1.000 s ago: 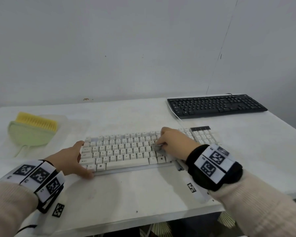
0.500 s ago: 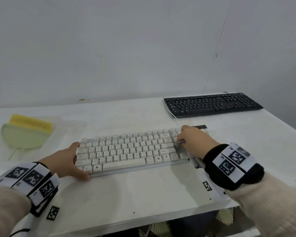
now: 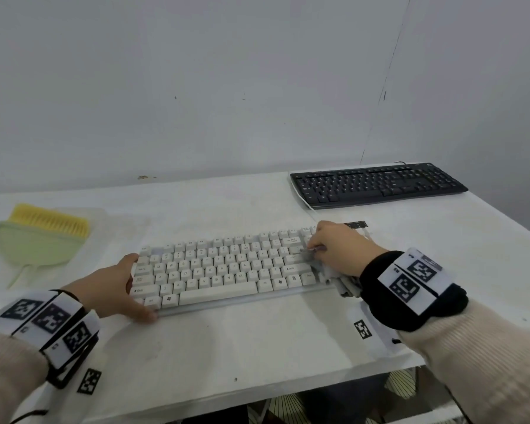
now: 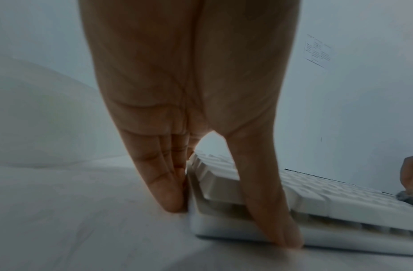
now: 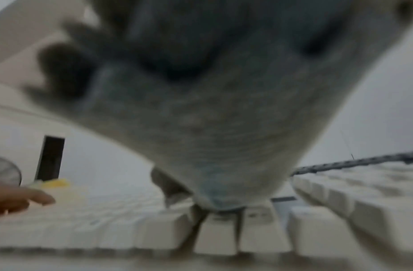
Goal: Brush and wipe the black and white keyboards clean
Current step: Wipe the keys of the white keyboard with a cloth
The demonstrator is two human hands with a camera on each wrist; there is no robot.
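The white keyboard (image 3: 221, 270) lies in the middle of the table, near me. My left hand (image 3: 110, 289) braces its left end: straight fingers (image 4: 163, 183) lie against the side and the thumb presses the front edge. My right hand (image 3: 340, 249) grips a crumpled grey cloth (image 3: 328, 273) and presses it onto the keys at the right end. The cloth (image 5: 212, 128) fills the blurred right wrist view, with its tip down on the white keys (image 5: 214, 234). The black keyboard (image 3: 377, 183) sits untouched at the back right.
A green hand brush with yellow bristles (image 3: 40, 237) lies on a clear sheet at the table's left side. The white table (image 3: 242, 347) ends close in front of me and along the right. A grey wall stands behind. A small black tag (image 3: 357, 224) lies behind the white keyboard.
My right hand has slid the cloth rightward along the white keyboard, from its middle to its right end. My left hand stays on the left end.
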